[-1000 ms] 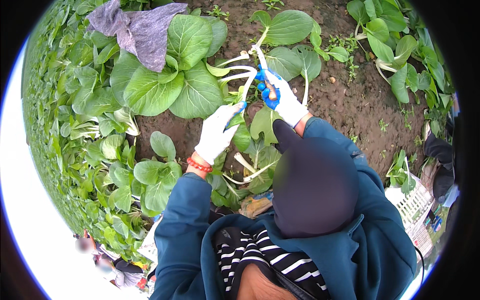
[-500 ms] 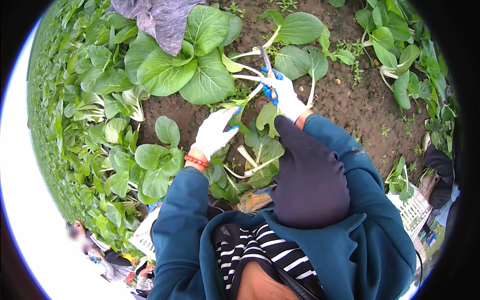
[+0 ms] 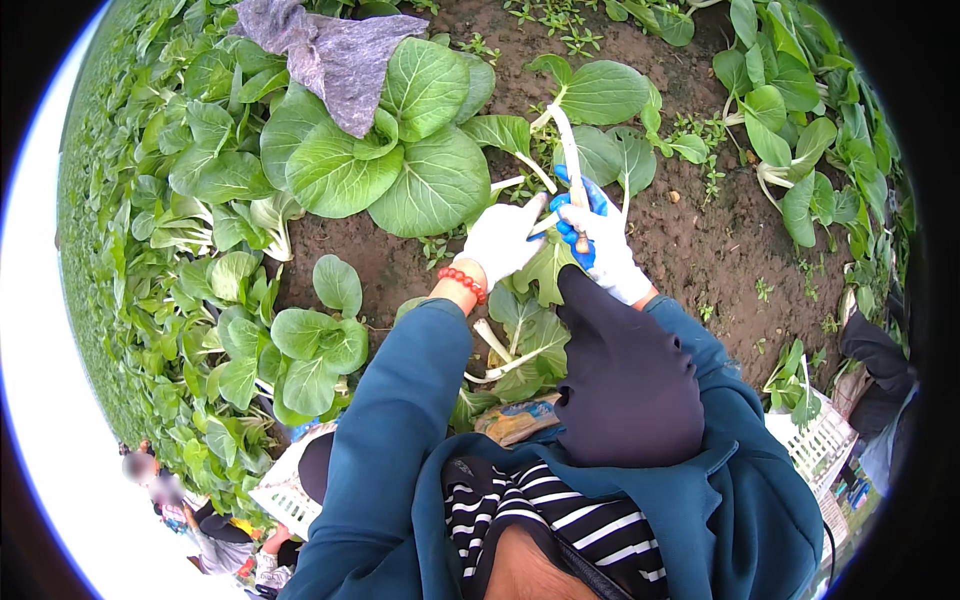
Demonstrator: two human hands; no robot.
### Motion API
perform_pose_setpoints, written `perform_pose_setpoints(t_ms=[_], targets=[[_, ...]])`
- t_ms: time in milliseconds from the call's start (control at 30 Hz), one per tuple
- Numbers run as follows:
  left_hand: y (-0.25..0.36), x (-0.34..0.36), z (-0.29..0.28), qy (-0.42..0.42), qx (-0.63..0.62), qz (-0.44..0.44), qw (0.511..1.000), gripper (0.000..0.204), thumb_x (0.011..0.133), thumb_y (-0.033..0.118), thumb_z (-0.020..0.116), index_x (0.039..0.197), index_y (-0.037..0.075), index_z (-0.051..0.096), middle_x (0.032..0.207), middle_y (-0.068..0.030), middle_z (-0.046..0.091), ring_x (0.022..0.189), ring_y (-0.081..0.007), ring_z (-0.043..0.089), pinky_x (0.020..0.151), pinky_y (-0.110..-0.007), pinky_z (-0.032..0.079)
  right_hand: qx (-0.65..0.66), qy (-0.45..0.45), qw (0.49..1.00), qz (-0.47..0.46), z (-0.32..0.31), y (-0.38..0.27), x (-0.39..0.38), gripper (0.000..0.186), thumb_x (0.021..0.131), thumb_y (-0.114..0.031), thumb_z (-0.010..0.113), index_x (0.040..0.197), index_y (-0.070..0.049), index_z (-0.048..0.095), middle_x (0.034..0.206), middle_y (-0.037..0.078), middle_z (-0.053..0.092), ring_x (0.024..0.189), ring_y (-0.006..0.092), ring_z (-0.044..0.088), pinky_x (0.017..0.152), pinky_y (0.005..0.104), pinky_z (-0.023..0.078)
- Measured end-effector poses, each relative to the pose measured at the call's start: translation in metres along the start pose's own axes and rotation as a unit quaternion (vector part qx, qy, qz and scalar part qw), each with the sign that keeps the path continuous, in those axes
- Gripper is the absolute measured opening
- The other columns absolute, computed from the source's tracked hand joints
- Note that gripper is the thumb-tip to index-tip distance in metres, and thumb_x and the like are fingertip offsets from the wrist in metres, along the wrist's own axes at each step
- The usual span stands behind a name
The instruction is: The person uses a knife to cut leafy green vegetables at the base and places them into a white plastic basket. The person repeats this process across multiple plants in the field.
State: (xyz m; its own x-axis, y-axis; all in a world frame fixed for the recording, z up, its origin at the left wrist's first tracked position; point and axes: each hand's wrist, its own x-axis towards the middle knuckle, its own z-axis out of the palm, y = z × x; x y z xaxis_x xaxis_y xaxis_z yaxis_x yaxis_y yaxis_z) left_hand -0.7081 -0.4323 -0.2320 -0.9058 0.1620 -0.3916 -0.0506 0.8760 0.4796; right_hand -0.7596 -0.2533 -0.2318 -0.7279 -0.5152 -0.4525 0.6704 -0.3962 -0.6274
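My right hand (image 3: 605, 235), in a white glove with blue coating, is closed round the wooden handle of a knife (image 3: 568, 150). Its blade points away from me and shines pale. Close beside it, my left hand (image 3: 508, 238), gloved alike, pinches the pale stalk of a bok choy leaf (image 3: 548, 268) that droops between the hands. Its fingertips are partly hidden. Just beyond the left hand a broad bok choy plant (image 3: 435, 180) grows from the soil. Cut leaves (image 3: 515, 320) with white stalks lie below my hands.
A grey cloth (image 3: 345, 65) lies over the far part of the plant. More bok choy (image 3: 310, 350) grows along the left, and another row (image 3: 790, 140) stands at right. White plastic crates (image 3: 815, 440) stand behind on both sides. Other people (image 3: 215, 535) are at the lower left.
My left hand has moved right and away from me, from spread fingers to a pinch on the leaf stalk. The right hand with the knife has shifted slightly right and nearer to me.
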Motion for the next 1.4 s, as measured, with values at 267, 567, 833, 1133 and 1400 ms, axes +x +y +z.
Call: perform_pose_setpoints(t_ms=[267,567,833,1133,1400], targets=[[0.025,-0.002,-0.065,-0.221,0.108,-0.040,0.968,0.091,0.081,0.077,0.054,0.148,0.016,0.044,0.133,-0.0151,0.058,0.112,-0.0337,0.062,0.098,-0.041,0.050,-0.114,0.153,0.977,-0.093,-0.023,-0.015,-0.001,0.045,0.100,-0.017,0.058,0.142,-0.003,0.048,0.091,0.004,0.068,0.063,0.0049,0.057,0.051,0.0184,0.045],[-0.043,0.095,-0.101,0.013,0.392,0.035,0.919,0.033,0.089,0.036,0.065,0.110,0.011,0.068,0.108,-0.0110,0.067,0.111,-0.0302,0.059,0.098,-0.047,0.041,-0.134,0.135,0.979,-0.078,-0.018,-0.003,0.007,0.054,0.096,-0.013,0.062,0.146,-0.002,0.044,0.091,0.003,0.064,0.062,0.0044,0.053,0.055,0.0194,0.046],[-0.113,0.008,-0.168,-0.014,0.454,-0.120,0.883,0.102,0.068,0.040,0.087,0.151,0.010,0.036,0.147,-0.0178,0.045,0.133,-0.0371,0.046,0.103,-0.049,0.041,-0.262,-0.101,0.960,0.017,0.031,0.015,0.044,0.061,0.095,-0.014,0.063,0.151,-0.011,0.042,0.087,-0.001,0.059,0.071,0.0058,0.053,0.062,0.0241,0.046],[-0.158,-0.024,-0.167,-0.003,0.423,-0.159,0.892,0.078,0.075,0.034,0.081,0.139,0.001,0.050,0.118,-0.0139,0.061,0.104,-0.0274,0.061,0.081,-0.038,0.054,-0.562,-0.172,0.807,-0.062,0.089,0.083,0.142,0.062,0.094,-0.029,0.056,0.152,-0.016,0.039,0.090,0.018,0.069,0.077,0.0344,0.066,0.073,0.0436,0.051],[-0.213,-0.060,-0.145,0.083,0.363,-0.150,0.916,0.036,0.085,0.025,0.068,0.115,0.006,0.062,0.096,-0.0108,0.064,0.085,-0.0279,0.066,0.072,-0.041,0.056,-0.489,-0.158,0.858,0.009,0.092,0.103,0.195,0.042,0.097,-0.024,0.059,0.134,-0.005,0.054,0.083,0.008,0.063,0.071,0.0151,0.054,0.068,0.0324,0.046]])
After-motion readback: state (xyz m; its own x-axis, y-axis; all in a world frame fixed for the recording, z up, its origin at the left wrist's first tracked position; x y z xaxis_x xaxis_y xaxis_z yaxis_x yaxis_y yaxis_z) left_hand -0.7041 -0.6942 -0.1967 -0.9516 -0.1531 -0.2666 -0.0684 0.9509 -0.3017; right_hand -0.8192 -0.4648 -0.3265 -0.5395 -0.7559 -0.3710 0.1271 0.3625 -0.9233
